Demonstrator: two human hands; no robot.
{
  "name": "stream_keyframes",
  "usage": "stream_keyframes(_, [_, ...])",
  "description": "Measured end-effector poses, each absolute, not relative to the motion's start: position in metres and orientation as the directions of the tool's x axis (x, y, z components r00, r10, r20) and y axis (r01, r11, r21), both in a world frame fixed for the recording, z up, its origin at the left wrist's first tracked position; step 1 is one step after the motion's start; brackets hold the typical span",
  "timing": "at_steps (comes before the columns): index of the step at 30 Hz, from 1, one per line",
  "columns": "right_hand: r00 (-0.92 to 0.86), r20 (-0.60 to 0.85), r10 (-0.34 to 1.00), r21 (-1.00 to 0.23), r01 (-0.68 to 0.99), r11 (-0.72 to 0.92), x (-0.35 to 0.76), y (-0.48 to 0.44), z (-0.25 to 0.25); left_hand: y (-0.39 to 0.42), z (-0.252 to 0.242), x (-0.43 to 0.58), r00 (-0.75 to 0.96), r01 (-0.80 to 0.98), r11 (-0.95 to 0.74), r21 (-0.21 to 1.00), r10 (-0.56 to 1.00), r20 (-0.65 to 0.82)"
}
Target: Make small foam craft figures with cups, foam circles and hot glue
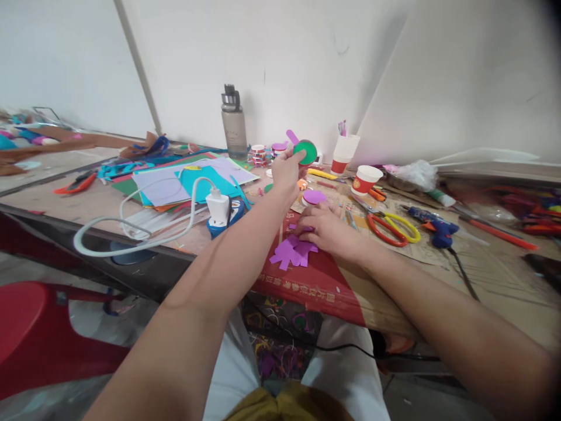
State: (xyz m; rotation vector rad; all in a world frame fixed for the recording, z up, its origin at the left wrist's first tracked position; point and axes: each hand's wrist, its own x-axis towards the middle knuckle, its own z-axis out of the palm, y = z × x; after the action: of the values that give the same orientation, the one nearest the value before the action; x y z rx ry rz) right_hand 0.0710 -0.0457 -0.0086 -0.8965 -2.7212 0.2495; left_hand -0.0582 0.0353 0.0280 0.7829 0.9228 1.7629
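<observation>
My left hand (284, 175) is raised over the table and grips a round green disc (307, 152) with a purple paper tab (292, 137) sticking up from its edge. Lower down, my right hand (322, 229) has its fingers curled together on a small heap of cut purple paper pieces (290, 251). The heap lies on red printed cardboard (315, 286), and the right fingertips are partly hidden. Just beyond the right hand is a purple round piece (314, 196) on a white base.
Red-handled scissors (385, 229), a blue glue gun (440, 229) with a cord and paper cups (366, 180) stand to the right. Leftward are paper sheets (162, 186), a white charger (218, 207) on a blue power strip, a water bottle (234, 126) and a red stool (26, 327).
</observation>
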Motion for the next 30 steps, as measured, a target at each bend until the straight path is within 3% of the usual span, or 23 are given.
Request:
stream_keyframes(3, [-0.750,0.195,0.632,-0.237,0.590,0.772,0.070,-0.048,-0.007,0.034,0.029,-0.057,-0.332,-0.458,-0.245,0.855,0.939,0.092])
stream_keyframes(7, [-0.709,0.208,0.674,-0.324,0.600,0.731,0.073,-0.048,-0.004,0.033,0.030,-0.058,-0.323,-0.469,-0.241,0.850,0.942,0.088])
stream_keyframes(14, [-0.533,0.252,0.808,-0.689,0.487,0.536,0.092,-0.033,0.001,0.034,0.028,-0.058,-0.265,-0.473,-0.211,0.856,0.960,0.090])
stream_keyframes(20, [-0.204,0.286,0.936,-0.925,0.196,0.325,0.107,-0.020,0.008,0.027,0.025,-0.049,-0.087,-0.432,-0.112,0.895,0.993,0.082])
stream_keyframes(23, [-0.073,0.277,0.958,-0.955,0.087,0.283,0.112,-0.015,0.009,0.022,0.021,-0.043,0.007,-0.409,-0.081,0.909,0.996,0.092])
stream_keyframes(30, [0.052,0.209,0.976,-0.977,0.063,0.206,0.115,-0.015,0.014,0.018,0.019,-0.038,0.113,-0.349,-0.039,0.936,0.990,0.083])
